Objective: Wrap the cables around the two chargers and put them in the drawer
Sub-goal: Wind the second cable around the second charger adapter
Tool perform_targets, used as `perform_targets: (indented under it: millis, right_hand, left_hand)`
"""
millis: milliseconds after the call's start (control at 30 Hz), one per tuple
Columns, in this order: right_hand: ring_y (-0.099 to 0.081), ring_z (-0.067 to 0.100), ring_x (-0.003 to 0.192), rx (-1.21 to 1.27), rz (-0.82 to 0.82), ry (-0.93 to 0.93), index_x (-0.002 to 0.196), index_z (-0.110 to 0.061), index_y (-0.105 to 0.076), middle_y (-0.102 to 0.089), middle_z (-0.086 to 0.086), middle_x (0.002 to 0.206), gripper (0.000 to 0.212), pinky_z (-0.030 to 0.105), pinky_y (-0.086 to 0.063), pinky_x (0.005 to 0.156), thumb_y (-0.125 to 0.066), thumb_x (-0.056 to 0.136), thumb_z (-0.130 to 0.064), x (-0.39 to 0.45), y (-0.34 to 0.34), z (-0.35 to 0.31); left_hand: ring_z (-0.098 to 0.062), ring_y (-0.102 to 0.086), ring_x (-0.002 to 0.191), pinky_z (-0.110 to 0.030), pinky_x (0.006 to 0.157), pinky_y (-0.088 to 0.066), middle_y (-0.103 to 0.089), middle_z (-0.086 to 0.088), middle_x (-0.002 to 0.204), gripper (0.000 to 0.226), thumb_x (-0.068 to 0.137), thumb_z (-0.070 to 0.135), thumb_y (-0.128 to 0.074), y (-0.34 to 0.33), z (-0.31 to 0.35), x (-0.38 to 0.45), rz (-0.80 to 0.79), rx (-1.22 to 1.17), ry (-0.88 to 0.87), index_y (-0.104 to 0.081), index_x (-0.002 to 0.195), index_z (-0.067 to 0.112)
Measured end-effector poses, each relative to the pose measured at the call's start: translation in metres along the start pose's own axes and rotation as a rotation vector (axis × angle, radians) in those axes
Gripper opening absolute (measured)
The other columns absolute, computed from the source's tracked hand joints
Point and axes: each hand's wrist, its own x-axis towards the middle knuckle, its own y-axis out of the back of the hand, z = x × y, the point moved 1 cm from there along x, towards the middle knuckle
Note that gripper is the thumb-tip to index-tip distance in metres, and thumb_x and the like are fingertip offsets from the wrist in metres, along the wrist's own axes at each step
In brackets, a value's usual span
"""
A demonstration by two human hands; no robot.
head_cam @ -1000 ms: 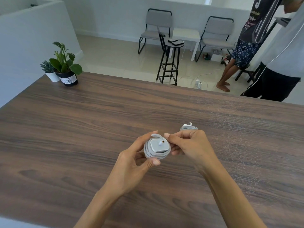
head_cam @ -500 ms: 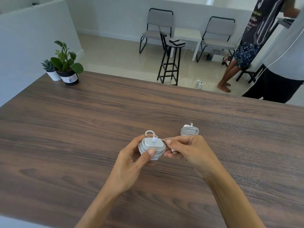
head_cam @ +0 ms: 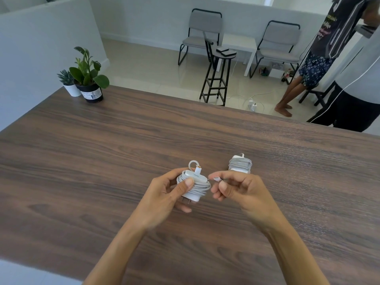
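While your left hand [head_cam: 164,194] grips the white cable-wound charger [head_cam: 193,187] and your right hand [head_cam: 236,188] pinches its loose silver connector end [head_cam: 217,179], slack there could unwind the coil.

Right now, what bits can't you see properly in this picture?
- Drawer: not in the head view at all.
- Wrapped charger on the table: its lower part sits behind the right hand.
- Held charger: its plug end is covered by the left hand.
- Cable tip: too small to tell the connector type.
- Label on the plant pot: too small to read.
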Motion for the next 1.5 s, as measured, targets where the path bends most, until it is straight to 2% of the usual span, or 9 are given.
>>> perform_targets:
  millis: [100,200,300,433,800,1033,1200,1333,1500]
  right_hand:
    - [-0.058,0.006,0.058,-0.039,0.098,0.054,0.086,-0.007,-0.073,-0.068,0.001,0.064,0.013,0.016,-0.047,0.054,-0.062,0.081,-0.002,0.002,-0.003,0.005]
    - [-0.058,0.002,0.068,-0.092,0.138,0.137,0.082,-0.008,-0.075,-0.066,0.003,0.078,0.012,0.013,-0.043,0.058,-0.068,0.073,-0.011,0.002,-0.003,0.006]
    - [-0.062,0.003,0.074,-0.103,0.153,0.166,0.080,-0.003,-0.074,-0.070,0.005,0.082,0.014,0.014,-0.045,0.062,-0.068,0.071,-0.011,0.000,-0.005,0.007]
    - [-0.064,0.004,0.071,-0.117,0.194,0.160,0.077,-0.018,-0.077,-0.074,-0.003,0.081,0.011,0.016,-0.047,0.058,-0.067,0.072,-0.016,-0.004,-0.009,0.009]
    - [-0.069,0.011,0.064,-0.070,0.256,0.148,0.073,-0.010,-0.073,-0.075,0.001,0.073,0.011,0.017,-0.053,0.061,-0.074,0.062,-0.012,-0.008,-0.009,0.004]
    - [-0.067,0.009,0.065,-0.096,0.273,0.134,0.077,-0.012,-0.073,-0.074,0.002,0.073,0.007,0.018,-0.053,0.062,-0.073,0.073,-0.006,-0.007,-0.011,0.005]
    - [-0.068,0.010,0.066,-0.079,0.319,0.118,0.078,-0.007,-0.073,-0.074,0.003,0.074,0.003,0.018,-0.052,0.063,-0.072,0.075,-0.007,-0.004,-0.012,0.007]
    - [-0.068,0.009,0.063,-0.121,0.368,0.106,0.077,-0.009,-0.074,-0.074,0.001,0.073,0.003,0.017,-0.052,0.061,-0.074,0.075,-0.007,-0.002,-0.014,0.008]
    - [-0.069,0.013,0.065,-0.126,0.400,0.100,0.077,-0.010,-0.075,-0.074,0.003,0.074,0.004,0.019,-0.053,0.063,-0.074,0.076,-0.006,0.000,-0.014,0.009]
  left_hand:
    - [-0.019,-0.071,0.085,-0.034,0.069,-0.060,-0.073,0.001,0.095,0.033,0.080,0.033,-0.058,-0.001,0.001,0.000,-0.041,0.015,0.003,-0.064,0.110,0.021]
    - [-0.012,-0.070,0.089,-0.024,0.073,-0.056,-0.073,0.005,0.095,0.032,0.081,0.031,-0.056,-0.002,0.002,-0.001,-0.057,0.034,-0.026,-0.063,0.111,0.020]
    - [-0.003,-0.068,0.090,-0.014,0.073,-0.050,-0.073,0.009,0.096,0.032,0.082,0.028,-0.056,-0.005,0.004,-0.003,-0.045,0.060,-0.076,-0.062,0.112,0.019]
    - [-0.001,-0.068,0.081,-0.013,0.064,-0.050,-0.073,0.009,0.089,0.033,0.079,0.026,-0.057,-0.007,0.003,-0.004,-0.024,0.007,-0.078,-0.062,0.111,0.020]
    - [-0.012,-0.070,0.093,-0.019,0.074,-0.053,-0.075,0.000,0.098,0.033,0.076,0.023,-0.063,-0.003,0.002,-0.001,-0.099,0.010,-0.019,-0.065,0.108,0.015]
    - [-0.014,-0.070,0.095,-0.021,0.077,-0.053,-0.074,-0.005,0.102,0.039,0.079,0.028,-0.062,-0.006,0.005,0.004,-0.113,0.051,0.038,-0.064,0.113,0.009]
    - [-0.011,-0.068,0.071,-0.023,0.059,-0.053,-0.075,-0.007,0.088,0.049,0.075,0.030,-0.062,-0.011,0.007,0.006,-0.002,-0.015,0.063,-0.053,0.120,0.014]
    - [-0.024,-0.071,0.071,-0.038,0.058,-0.060,-0.072,-0.019,0.091,0.041,0.075,0.030,-0.062,-0.018,0.005,0.002,0.081,-0.081,0.096,-0.056,0.111,0.011]
    - [-0.024,-0.072,0.079,-0.037,0.061,-0.059,-0.072,-0.014,0.097,0.040,0.070,0.024,-0.069,-0.021,0.003,-0.001,0.126,-0.080,0.072,-0.065,0.108,0.015]
